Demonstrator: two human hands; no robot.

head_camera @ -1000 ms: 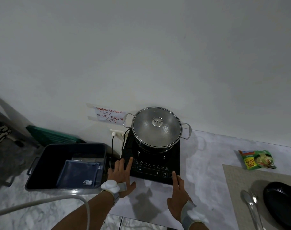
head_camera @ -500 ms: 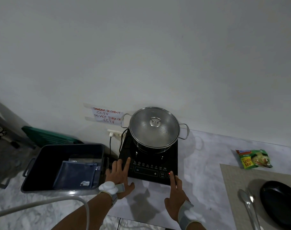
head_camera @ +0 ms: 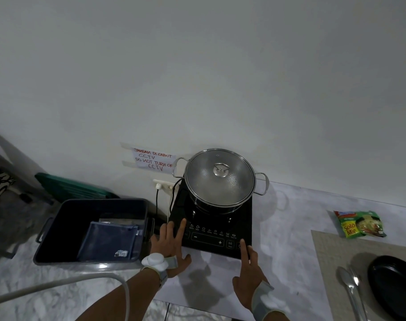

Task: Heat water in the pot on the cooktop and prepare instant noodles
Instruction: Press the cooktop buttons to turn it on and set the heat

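left hand fingers spread flat at cooktop edge, right hand forefinger extended onto its control panel

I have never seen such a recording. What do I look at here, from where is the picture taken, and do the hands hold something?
No machine: a person wears a camera on the head, looking down at their own bare hands. On the surface stands a black cooktop with a lidded steel pot. The left hand lies flat at the cooktop's left edge. The right hand touches one finger to the control panel's right corner. Neither holds anything. To the right lie a noodle packet, a spoon and a black bowl.
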